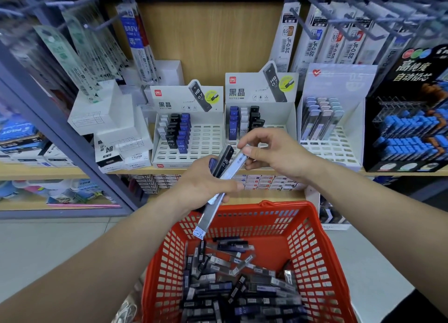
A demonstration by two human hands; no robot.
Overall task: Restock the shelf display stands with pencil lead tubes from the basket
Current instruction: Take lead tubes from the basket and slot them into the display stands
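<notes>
Shelving of pale wood (pixel 135 171) carries three display stands side by side along its front edge. In front of and below it sits a red plastic mesh basket (pixel 317 250), its floor covered by a loose heap of pencil lead tubes (pixel 230 286) in black, blue and clear grey. The left white cardboard stand (pixel 206 140) holds rows of white, black and blue tubes at its left side; the slots toward its right edge are vacant. The middle white cardboard stand (pixel 276 121) holds short rows at its back-left corner. The right white cardboard stand (pixel 339 145) holds longer pale-capped tubes at its back-left corner, with its front slots vacant. Both hands are raised between the basket and the shelf edge. The left hand (pixel 201 184) is closed around a small bundle: a short black tube marked HB (pixel 225 161), a dark blue tube (pixel 212 163) beside it, and a long clear tube with a pale blue cap (pixel 207 222) whose lower end hangs over the basket's rear rim. The right hand (pixel 274 152) pinches the upper end of the long clear tube between thumb and forefinger. Step in hand, as judged: drawing one tube out of the bundle for placement. The next move likely calls for pulling that tube free, matching it to the right stand, whose stock it resembles, and seating it upright in a vacant slot.
</notes>
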